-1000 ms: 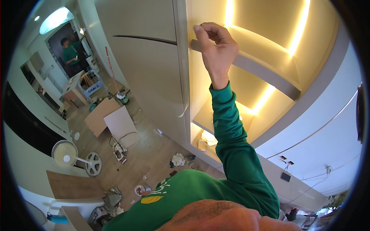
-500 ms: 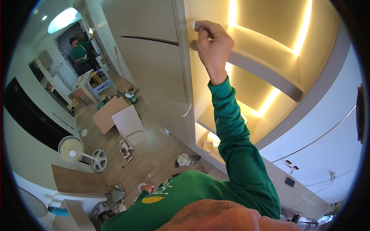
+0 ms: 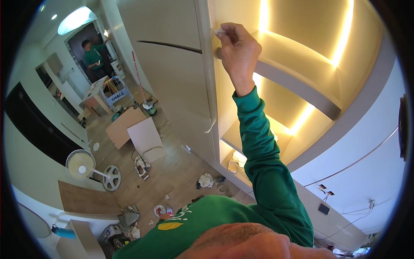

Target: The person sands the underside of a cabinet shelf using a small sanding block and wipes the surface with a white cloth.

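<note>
My right hand (image 3: 240, 54) is raised against the upright edge (image 3: 218, 82) between a tall beige cabinet panel (image 3: 172, 73) and a lit shelf recess. Thumb and fingers pinch a small white wad (image 3: 219, 32), paper or cloth, at that edge. Below, a thin pale strip (image 3: 210, 127) hangs loose from the panel's edge. Of my left hand (image 3: 167, 215) only a little shows past my green sweatshirt. A round white-and-red thing (image 3: 160, 210) is next to it. Whether that hand holds it cannot be made out.
Curved shelves (image 3: 297, 88) with bright light strips are at the right. On the floor lie boards (image 3: 146, 138), a white crumpled heap (image 3: 206, 180) and scraps. A standing fan (image 3: 81, 165) is at the left. Far off, a person (image 3: 92, 56) in green reaches toward a wall.
My right hand stays at the panel edge, its fingers shifted slightly and the white wad lower. My left hand has drawn further behind my torso. The whole view has moved a little.
</note>
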Action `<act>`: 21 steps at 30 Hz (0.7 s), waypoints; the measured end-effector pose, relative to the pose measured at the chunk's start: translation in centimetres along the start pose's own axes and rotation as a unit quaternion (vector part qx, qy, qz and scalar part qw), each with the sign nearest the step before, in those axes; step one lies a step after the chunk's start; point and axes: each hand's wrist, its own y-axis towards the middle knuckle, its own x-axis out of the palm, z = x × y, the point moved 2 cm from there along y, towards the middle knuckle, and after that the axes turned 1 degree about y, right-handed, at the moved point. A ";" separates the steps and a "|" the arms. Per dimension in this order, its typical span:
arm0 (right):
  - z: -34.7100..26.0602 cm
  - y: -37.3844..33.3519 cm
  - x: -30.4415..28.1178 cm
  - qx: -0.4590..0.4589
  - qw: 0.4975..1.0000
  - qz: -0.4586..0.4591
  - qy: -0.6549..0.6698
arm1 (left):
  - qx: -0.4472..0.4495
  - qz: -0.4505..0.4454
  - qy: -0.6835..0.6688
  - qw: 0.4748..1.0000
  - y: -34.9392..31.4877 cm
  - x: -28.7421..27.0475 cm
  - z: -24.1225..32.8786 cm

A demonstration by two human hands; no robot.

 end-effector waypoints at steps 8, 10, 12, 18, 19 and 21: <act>0.9 -0.2 1.4 -0.045 0.995 -0.029 -0.088 | 0.010 -0.003 -0.004 1.000 0.4 0.4 0.2; 1.0 0.0 1.5 -0.065 0.994 -0.022 -0.086 | 0.011 -0.002 -0.005 1.000 0.5 0.4 0.3; 0.8 0.8 1.9 -0.086 0.993 -0.017 -0.077 | 0.014 -0.001 -0.007 1.000 0.6 0.5 0.4; -0.8 3.2 2.5 -0.113 0.992 -0.012 -0.049 | 0.015 -0.001 -0.008 1.000 0.8 0.7 0.6; -0.4 2.6 2.3 -0.112 0.992 -0.015 -0.055 | 0.016 -0.001 -0.006 1.000 0.8 0.8 0.7; 0.3 1.5 2.1 -0.094 0.994 -0.020 -0.052 | 0.014 0.002 -0.006 1.000 0.9 0.7 0.4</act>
